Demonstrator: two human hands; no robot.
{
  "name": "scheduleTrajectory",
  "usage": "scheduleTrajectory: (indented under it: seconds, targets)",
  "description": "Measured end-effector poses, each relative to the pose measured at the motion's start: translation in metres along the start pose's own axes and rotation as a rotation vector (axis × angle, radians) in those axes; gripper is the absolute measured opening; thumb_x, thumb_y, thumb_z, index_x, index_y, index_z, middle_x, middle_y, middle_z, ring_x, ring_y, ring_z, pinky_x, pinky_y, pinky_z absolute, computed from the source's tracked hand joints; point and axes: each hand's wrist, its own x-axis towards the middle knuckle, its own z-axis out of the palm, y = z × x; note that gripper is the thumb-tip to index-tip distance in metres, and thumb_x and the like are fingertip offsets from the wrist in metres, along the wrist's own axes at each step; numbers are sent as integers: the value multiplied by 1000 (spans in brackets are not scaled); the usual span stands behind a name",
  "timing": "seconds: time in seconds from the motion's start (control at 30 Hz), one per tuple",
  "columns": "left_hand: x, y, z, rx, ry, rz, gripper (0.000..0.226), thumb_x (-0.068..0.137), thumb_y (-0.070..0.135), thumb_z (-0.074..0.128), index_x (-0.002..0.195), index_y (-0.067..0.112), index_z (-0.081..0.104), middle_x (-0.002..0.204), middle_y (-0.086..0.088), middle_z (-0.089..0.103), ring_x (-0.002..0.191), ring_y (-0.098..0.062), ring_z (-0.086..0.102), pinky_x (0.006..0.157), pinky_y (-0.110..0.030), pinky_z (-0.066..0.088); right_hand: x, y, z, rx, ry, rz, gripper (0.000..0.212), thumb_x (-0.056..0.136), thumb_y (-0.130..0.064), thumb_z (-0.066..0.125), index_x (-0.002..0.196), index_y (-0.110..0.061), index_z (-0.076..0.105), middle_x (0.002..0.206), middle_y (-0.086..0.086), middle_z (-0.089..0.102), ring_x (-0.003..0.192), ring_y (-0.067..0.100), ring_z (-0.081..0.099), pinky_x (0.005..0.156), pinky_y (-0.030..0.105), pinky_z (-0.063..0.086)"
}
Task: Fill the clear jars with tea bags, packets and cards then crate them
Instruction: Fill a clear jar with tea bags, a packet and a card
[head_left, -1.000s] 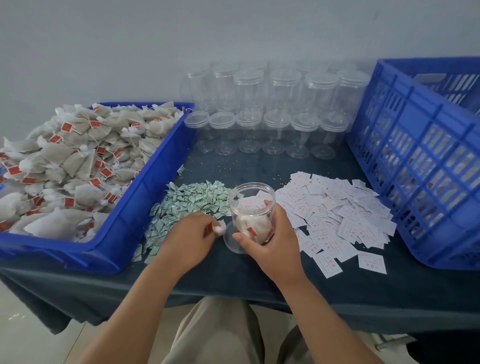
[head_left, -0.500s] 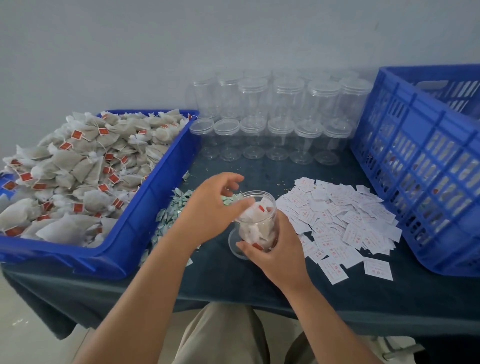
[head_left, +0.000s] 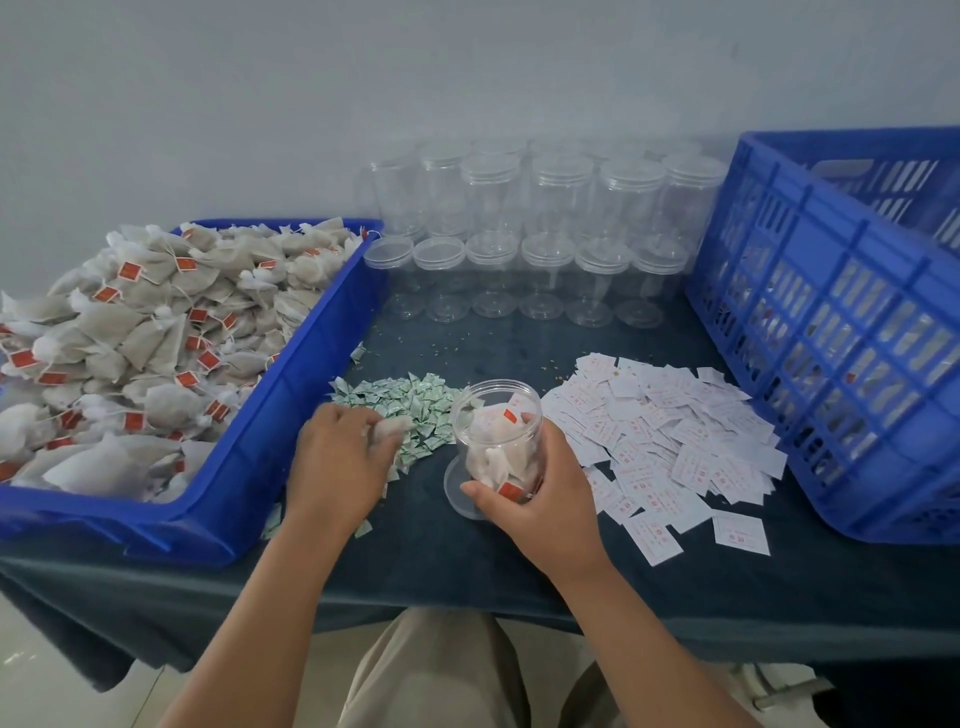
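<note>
Left hand returned from jar to packets, fingers curled, hold unclear; right hand grips jar; packet stage probably beginning.

Your left hand lies palm down, fingers curled on a tea bag; your right hand grips the jar.

From my feed I see a bench draped in a dark teal cloth that hangs over its front edge. Fine pale crumbs are scattered on the cloth toward the back. A shallow blue tray sits on the bench's left side. Behind it all stands a plain pale wall. Below the front edge I see beige trousers, a light floor at lower left, and a bit of metal frame at lower right.
</note>
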Motion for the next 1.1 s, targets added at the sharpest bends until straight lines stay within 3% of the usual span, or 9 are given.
scheduleTrajectory:
  seconds: [0.2, 0.37, 0.5, 0.6, 0.67, 0.8, 0.87, 0.97, 1.1]
  targets:
    - [-9, 50, -51, -696, 34, 69, 22, 93, 60, 69, 112, 48, 69, 107, 20, 74, 91, -1, 74, 71, -21, 56, 1, 1, 0, -37, -26, -24, 89, 63, -72, 89, 137, -37, 53, 127, -23, 65, 119, 3, 64, 93, 25, 59]
    - [-12, 83, -55, -432, -99, 299, 40, 77, 63, 80, 111, 46, 67, 103, 25, 72, 89, 2, 70, 71, -17, 54, -1, -3, -1, 13, -23, -25, 80, 64, -63, 91, 131, -36, 57, 122, -19, 69, 114, 7, 68, 92, 33, 60]
    - [-11, 91, -42, -108, -185, 400, 18, 90, 59, 71, 94, 42, 76, 95, 24, 72, 105, 4, 55, 87, -26, 46, -3, -4, -1, -22, -46, -37, 80, 66, -64, 90, 130, -29, 58, 117, -15, 68, 107, 11, 67, 89, 39, 59]
    - [-5, 97, -35, 4, -303, 476, 33, 105, 50, 50, 94, 33, 76, 90, 11, 72, 110, -5, 54, 92, -32, 46, -1, -4, -1, -26, -36, -52, 80, 66, -64, 90, 130, -27, 59, 117, -14, 69, 108, 12, 67, 89, 40, 59]
    - [-6, 101, -31, -158, -308, 432, 36, 107, 48, 41, 100, 36, 75, 95, 16, 74, 108, 1, 60, 89, -22, 48, -1, -4, -1, 8, -15, -43, 75, 65, -61, 91, 126, -30, 60, 117, -14, 69, 110, 12, 68, 90, 41, 59]
    - [-4, 90, -12, -626, 89, 108, 26, 105, 43, 48, 97, 37, 73, 96, 24, 74, 89, 10, 65, 72, -12, 48, -1, -2, -2, 97, 68, -41, 70, 67, -53, 94, 124, -32, 60, 116, -13, 70, 111, 13, 70, 91, 42, 61]
    - [-4, 72, 6, -412, -27, 18, 14, 101, 47, 60, 105, 38, 70, 97, 19, 74, 82, 7, 64, 74, -24, 52, -1, -2, -1, 131, 123, -37, 73, 68, -52, 94, 128, -34, 58, 120, -14, 70, 115, 12, 70, 95, 42, 61]
    - [-17, 52, 42, -36, -301, 5, 41, 89, 55, 71, 123, 34, 66, 116, 10, 68, 98, -9, 66, 82, -34, 53, 0, -2, -1, 172, 194, -20, 73, 68, -53, 93, 129, -49, 53, 125, -18, 69, 120, 8, 69, 99, 32, 58]
    - [-29, 49, 63, 61, -247, 26, 64, 80, 65, 73, 134, 32, 60, 128, 3, 60, 115, -21, 63, 87, -36, 53, 4, 2, -1, 185, 237, 28, 73, 69, -55, 92, 131, -40, 58, 125, -16, 71, 119, 8, 69, 100, 37, 59]
